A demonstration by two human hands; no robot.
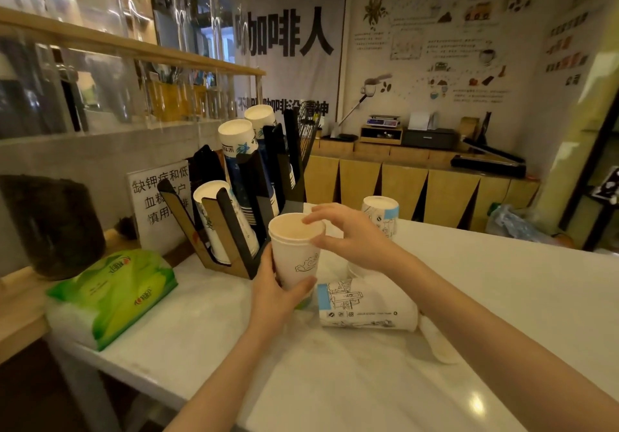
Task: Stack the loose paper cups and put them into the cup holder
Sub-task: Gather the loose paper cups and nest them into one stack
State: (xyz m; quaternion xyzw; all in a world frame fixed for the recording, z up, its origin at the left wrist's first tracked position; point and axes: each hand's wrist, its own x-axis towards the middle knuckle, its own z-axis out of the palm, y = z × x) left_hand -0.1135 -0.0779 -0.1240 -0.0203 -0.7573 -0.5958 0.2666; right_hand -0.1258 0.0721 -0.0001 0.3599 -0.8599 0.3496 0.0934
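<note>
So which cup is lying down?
Find the white counter, then the black cup holder at its back. In front, below the right hand, one paper cup lies on its side; the others stand. It has a blue band and line drawings.

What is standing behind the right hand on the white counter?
Behind the right hand stands one paper cup with blue print, upside down on the white counter. The hand covers its lower left part, so anything there cannot be seen.
</note>
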